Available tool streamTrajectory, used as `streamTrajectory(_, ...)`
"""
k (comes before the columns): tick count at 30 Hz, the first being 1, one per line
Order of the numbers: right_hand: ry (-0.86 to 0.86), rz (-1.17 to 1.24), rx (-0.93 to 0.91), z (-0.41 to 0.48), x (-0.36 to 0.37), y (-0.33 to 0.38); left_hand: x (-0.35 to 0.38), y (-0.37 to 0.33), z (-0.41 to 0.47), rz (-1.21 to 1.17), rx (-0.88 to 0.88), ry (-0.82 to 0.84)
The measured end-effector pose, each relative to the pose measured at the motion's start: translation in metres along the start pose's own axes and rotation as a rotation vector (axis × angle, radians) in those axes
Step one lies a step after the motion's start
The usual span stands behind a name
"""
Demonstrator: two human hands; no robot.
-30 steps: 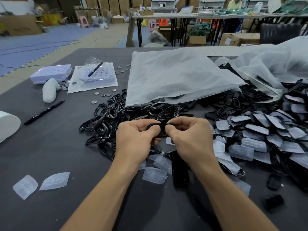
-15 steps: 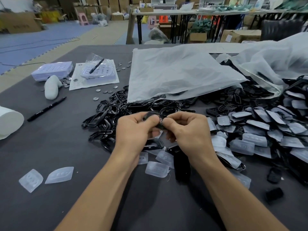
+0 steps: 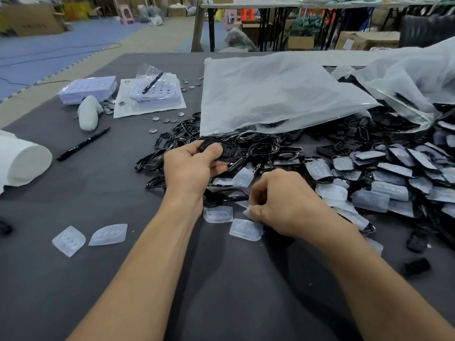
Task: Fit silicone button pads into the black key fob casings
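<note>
My left hand [image 3: 194,168] grips a black key fob casing [image 3: 221,150] above the pile of black casings [image 3: 258,146] at the table's middle. My right hand [image 3: 283,205] is lower down on the table, its fingers pinching a translucent silicone button pad [image 3: 247,210]. More loose pads lie just beside it: one pad [image 3: 218,214] to its left and another pad [image 3: 246,230] under the wrist side. Two further pads [image 3: 88,237] lie apart at the near left. Whether the held casing has a pad in it is hidden.
Several casings with pads fitted are heaped at the right [image 3: 394,183]. A large white plastic bag [image 3: 275,94] covers the back of the pile. A black pen [image 3: 82,143], a white roll [image 3: 22,163], purple trays [image 3: 88,89] and coin cells [image 3: 167,119] sit at the left.
My hands have parted. The left hand kept the black casing and lifted slightly left; the right hand dropped to the table and took hold of a silicone pad.
</note>
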State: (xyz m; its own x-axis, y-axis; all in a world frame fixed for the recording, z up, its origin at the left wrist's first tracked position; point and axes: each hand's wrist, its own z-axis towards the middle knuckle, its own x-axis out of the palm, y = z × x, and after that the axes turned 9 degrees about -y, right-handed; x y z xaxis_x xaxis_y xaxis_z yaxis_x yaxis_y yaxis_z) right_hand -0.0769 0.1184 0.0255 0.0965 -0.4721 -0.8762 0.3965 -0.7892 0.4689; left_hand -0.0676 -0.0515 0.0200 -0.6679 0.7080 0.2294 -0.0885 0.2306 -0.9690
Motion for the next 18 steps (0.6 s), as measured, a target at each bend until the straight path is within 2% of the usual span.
streamTrajectory(2,-0.066,0.156,0.048,0.002,0.001,-0.002,0.000,0.000,0.000,0.011,0.001,0.010)
streamTrajectory(7,-0.217,0.790,0.202,0.006,0.001,-0.004,0.000,0.002,-0.002,0.090,0.025,0.064)
streamTrajectory(9,-0.251,0.935,0.221,0.007,0.000,-0.004,0.002,0.006,-0.005,0.141,0.046,0.085)
streamTrajectory(13,-0.244,1.090,0.267,0.009,-0.001,-0.008,0.006,0.010,-0.007,0.199,0.072,0.121)
streamTrajectory(18,-0.252,1.090,0.274,0.013,0.001,-0.011,0.007,0.010,-0.009,0.225,0.071,0.163)
